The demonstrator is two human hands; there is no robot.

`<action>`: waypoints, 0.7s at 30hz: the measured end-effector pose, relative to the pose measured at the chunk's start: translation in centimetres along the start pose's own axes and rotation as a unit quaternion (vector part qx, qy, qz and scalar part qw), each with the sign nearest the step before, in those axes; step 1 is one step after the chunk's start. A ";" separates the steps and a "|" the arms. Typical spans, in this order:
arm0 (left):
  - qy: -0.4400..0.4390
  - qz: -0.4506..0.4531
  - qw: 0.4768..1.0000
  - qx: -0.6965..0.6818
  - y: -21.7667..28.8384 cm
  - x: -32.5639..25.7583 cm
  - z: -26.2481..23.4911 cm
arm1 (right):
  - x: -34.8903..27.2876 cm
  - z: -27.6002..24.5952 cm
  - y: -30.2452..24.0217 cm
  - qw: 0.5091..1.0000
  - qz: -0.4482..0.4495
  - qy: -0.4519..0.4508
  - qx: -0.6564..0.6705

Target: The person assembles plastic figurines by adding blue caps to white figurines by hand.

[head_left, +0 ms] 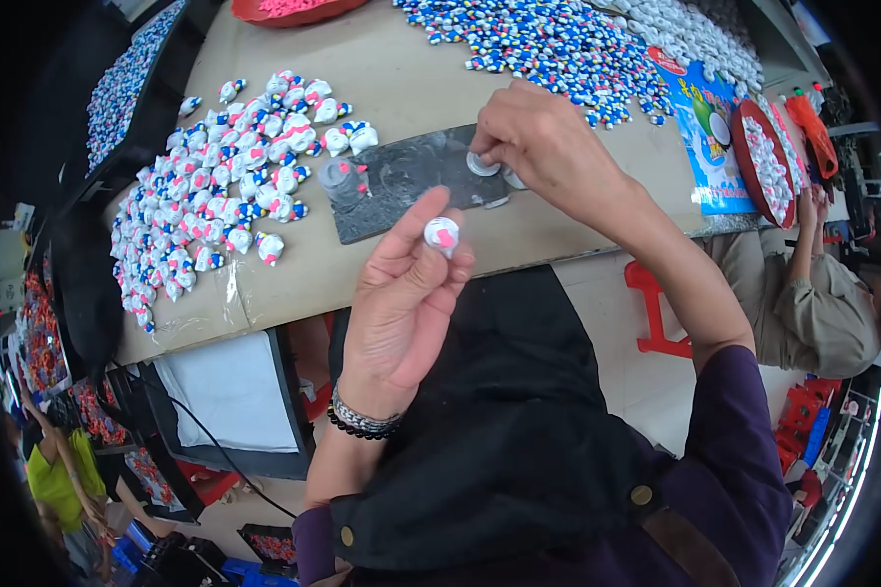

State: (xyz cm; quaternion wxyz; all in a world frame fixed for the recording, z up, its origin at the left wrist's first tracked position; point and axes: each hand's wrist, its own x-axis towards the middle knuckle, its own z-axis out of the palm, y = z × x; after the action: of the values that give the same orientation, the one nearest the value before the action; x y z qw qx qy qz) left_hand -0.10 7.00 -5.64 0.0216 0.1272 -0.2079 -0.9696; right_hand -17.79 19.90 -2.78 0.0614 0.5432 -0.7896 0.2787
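Note:
My left hand (401,303) pinches a small white figurine head (441,235) with a pink patch between thumb and fingertips, in front of the table edge. Over a dark grey slab (401,181) my right hand (538,132) is closed, its fingertips pressed together at a small round white dish (482,164). Whatever those fingertips hold is hidden. A second pale round piece (513,178) shows partly under the right hand. Several tiny pink pieces (362,179) lie at the slab's left end, beside a clear round disc (334,174).
Left of the slab spreads a pile of white, pink and blue figurines (215,176). Blue-and-white parts (548,59) and white parts (700,39) cover the far side. A red tray (764,161) of white pieces stands right, near a seated person (803,284). A red stool (656,308) is below.

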 end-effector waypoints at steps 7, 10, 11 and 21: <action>-0.038 -0.028 0.997 -0.055 -0.3 0.6 -0.8 | -0.9 -0.9 -1.0 0.981 0.149 0.051 0.110; -0.055 -0.043 0.992 -0.103 -0.6 0.7 -0.6 | -1.9 -1.1 -2.2 0.930 0.230 0.100 0.269; -0.038 -0.041 0.993 -0.102 -0.6 0.7 -0.4 | -2.3 -1.1 -2.7 0.886 0.262 0.128 0.360; -0.020 0.051 0.998 0.006 -1.3 0.7 0.4 | -4.3 0.6 -6.7 0.796 0.271 0.189 0.507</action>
State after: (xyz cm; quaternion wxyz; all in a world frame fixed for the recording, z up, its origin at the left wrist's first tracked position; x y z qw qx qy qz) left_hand -0.85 8.26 -6.00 0.0662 0.0976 -0.2203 -0.9683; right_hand -9.98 21.44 -2.54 -0.1529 0.1970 -0.6227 0.7417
